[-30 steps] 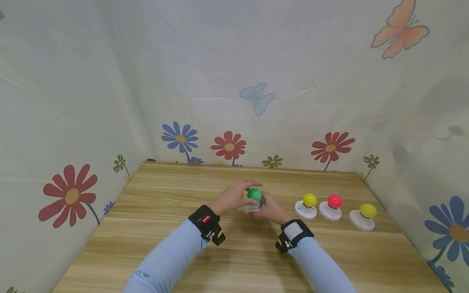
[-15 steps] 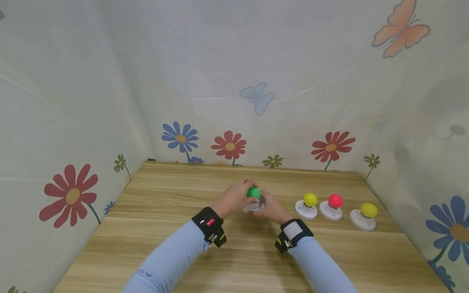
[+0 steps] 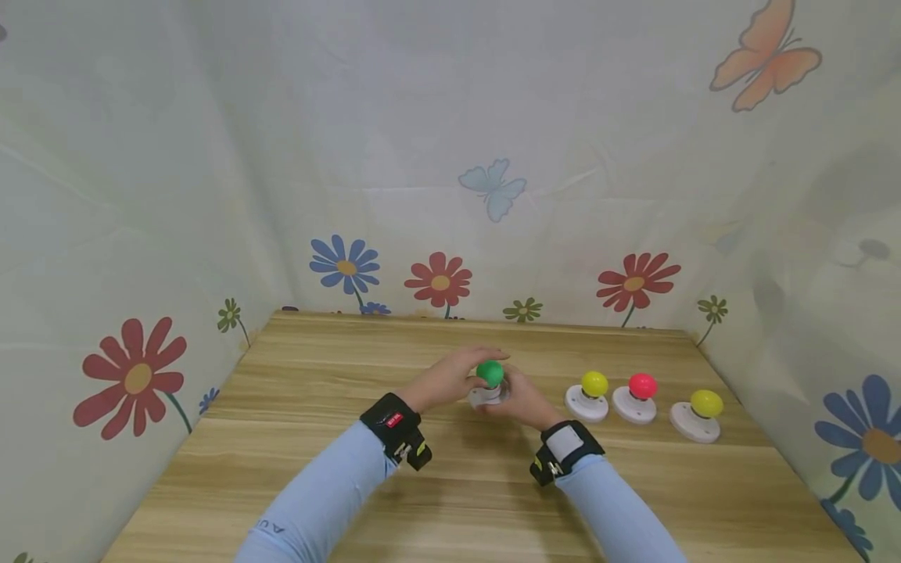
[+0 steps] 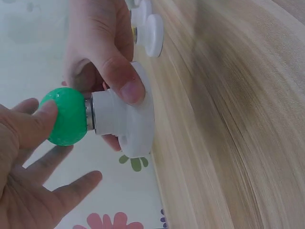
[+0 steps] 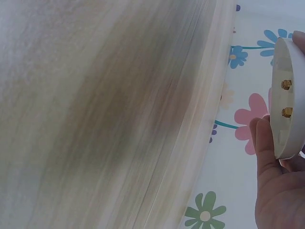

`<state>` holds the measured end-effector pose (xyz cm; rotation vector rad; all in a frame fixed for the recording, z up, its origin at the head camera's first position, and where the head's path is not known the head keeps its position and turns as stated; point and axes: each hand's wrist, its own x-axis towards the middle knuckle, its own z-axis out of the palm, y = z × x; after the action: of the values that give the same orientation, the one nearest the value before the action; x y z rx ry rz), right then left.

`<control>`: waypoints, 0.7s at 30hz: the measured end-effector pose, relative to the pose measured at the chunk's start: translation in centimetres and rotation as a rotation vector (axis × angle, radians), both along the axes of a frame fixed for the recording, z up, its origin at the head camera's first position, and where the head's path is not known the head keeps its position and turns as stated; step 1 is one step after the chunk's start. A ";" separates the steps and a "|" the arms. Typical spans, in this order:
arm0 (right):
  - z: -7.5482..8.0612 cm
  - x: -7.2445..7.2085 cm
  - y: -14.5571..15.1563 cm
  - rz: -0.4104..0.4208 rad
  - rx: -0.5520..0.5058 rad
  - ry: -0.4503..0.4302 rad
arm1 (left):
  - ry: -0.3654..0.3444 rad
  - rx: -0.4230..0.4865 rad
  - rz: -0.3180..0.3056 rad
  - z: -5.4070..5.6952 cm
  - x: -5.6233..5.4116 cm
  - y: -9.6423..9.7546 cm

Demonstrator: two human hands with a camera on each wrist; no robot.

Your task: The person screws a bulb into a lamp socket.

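Note:
A green round light bulb (image 3: 489, 373) stands with its metal cap at the mouth of a white lamp holder (image 4: 138, 128). The right hand (image 3: 526, 401) grips the holder's round base, its thumb (image 4: 131, 89) pressed on the top of it. Two brass screws (image 5: 286, 112) show in the base's hollow underside, which is off the table. At the bulb is the left hand (image 3: 443, 381): its thumb touches the green surface, while its fingers are spread and fairly straight around and past the bulb. Part of the cap shows between bulb and holder.
On the right of the wooden table (image 3: 338, 391) stand three white holders with bulbs: a yellow one (image 3: 594, 383), a red one (image 3: 643, 385) and another yellow one (image 3: 706, 403). A flower-printed cloth (image 3: 394, 195) surrounds the table at the back and sides.
Half a second ago the left fingers were closed round the green bulb; now they are straightened and spread, as a second ago. The right hand keeps its grip on the lamp holder.

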<state>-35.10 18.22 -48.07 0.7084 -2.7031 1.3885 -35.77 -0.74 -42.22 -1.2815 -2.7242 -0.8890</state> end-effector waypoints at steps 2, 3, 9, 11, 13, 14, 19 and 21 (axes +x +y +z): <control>0.0 0.0 0.0 -0.001 0.000 -0.005 | -0.001 -0.016 -0.010 0.2 0.0 0.0; -0.1 0.0 0.0 -0.001 -0.004 -0.013 | -0.002 -0.024 -0.006 0.2 0.1 0.1; 0.0 0.1 0.1 0.014 -0.005 -0.019 | 0.006 -0.033 0.062 0.0 0.2 0.2; 0.1 0.1 0.0 0.014 -0.004 -0.018 | 0.022 -0.027 0.085 -0.3 0.1 0.2; 0.1 0.1 0.0 0.014 0.007 -0.013 | 0.036 -0.025 0.102 -0.5 0.1 0.3; 0.1 0.1 0.0 0.014 0.015 -0.007 | 0.038 -0.020 0.104 -0.6 0.0 0.3; 0.1 0.1 -0.1 0.005 0.016 -0.020 | 0.005 0.002 0.058 -0.9 -0.4 0.0; 0.1 0.1 -0.1 0.003 0.003 -0.039 | -0.002 -0.004 0.020 -0.8 -0.5 -0.2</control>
<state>-35.04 18.08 -47.94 0.6933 -2.7354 1.4133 -36.32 -0.91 -42.99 -1.2530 -2.7367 -0.8836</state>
